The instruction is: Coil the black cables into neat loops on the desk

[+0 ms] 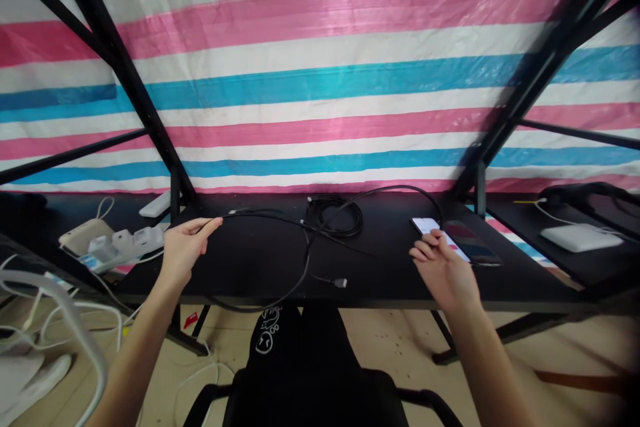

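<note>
My left hand point(184, 248) pinches a black cable point(280, 220) near its end, above the left part of a black table point(380, 267). The cable runs right to a loose coil point(336, 215) at the back middle, and one strand loops over the front edge, ending in a silver plug point(341, 282). My right hand point(443, 269) rests on the table's right side, fingers loosely curled, with fingertips touching a phone point(457, 239) whose screen is lit. Another black cable arcs from the coil toward the phone.
A striped pink, blue and white tarp hangs behind black metal frame posts point(175, 195). White power strips and adapters point(117, 243) lie at the left. A white flat device point(580, 237) sits on the neighbouring table at right. White cables trail on the floor at left.
</note>
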Available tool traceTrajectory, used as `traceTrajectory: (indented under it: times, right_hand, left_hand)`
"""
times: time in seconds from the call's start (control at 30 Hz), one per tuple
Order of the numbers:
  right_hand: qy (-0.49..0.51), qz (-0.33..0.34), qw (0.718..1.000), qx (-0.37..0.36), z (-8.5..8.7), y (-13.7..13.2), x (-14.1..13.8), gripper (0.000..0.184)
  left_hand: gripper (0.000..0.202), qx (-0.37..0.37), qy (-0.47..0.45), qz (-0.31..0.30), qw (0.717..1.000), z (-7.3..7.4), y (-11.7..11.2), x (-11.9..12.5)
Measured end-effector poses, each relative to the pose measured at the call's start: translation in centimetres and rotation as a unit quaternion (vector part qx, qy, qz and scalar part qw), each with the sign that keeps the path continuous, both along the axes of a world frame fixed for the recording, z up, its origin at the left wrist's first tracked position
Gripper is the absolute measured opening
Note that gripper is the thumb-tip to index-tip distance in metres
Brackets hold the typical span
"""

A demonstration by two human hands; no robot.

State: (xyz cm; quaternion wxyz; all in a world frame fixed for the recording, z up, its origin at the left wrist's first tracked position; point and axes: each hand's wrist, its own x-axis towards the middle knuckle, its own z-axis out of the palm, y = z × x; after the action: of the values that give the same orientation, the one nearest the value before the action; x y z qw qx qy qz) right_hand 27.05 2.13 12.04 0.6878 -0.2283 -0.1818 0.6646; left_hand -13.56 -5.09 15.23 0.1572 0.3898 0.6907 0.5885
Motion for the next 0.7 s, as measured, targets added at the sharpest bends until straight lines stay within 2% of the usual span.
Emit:
traceTrajectory:
  times: [0.1, 0.23, 0.37, 0.47, 0.53, 0.6, 0.7]
  right_hand:
    - [0.039, 0.045, 0.998, -0.019, 1.9, 0.6, 1.1, 0.018]
    - [0.046, 0.106, 0.993, -0.029, 3.8, 2.0, 2.6, 0.019]
    - [0.035, 0.124, 0.992, 0.0, 4.8, 3.9, 3.6, 0.017]
    - [0.009, 0.141, 0.99, 0.008, 5.0, 5.3, 4.0, 0.018]
    - [-0.073, 0.14, 0.987, 0.015, 4.7, 6.1, 3.8, 0.025]
    - [-0.212, 0.146, 0.966, 0.007, 4.1, 6.6, 3.2, 0.036]
    - [-0.405, 0.181, 0.896, -0.001, 3.0, 7.1, 1.7, 0.044]
  left_hand:
    - [0.035, 0.008, 0.067, 0.036, 0.997, 0.4, -0.2, -1.7]
    - [0.038, -0.014, 0.083, 0.041, 0.996, 0.6, 0.1, -4.0]
    - [0.038, -0.043, 0.081, 0.065, 0.994, 0.3, 1.2, -6.2]
    - [0.039, -0.038, 0.04, 0.084, 0.995, 0.5, 1.8, -7.5]
    - [0.038, -0.031, 0.01, 0.086, 0.996, 1.0, 1.9, -7.9]
    - [0.036, -0.006, -0.011, 0.078, 0.997, 2.0, 1.8, -7.5]
    - [0.034, 0.051, -0.02, 0.03, 0.998, 3.8, 1.3, -5.4]
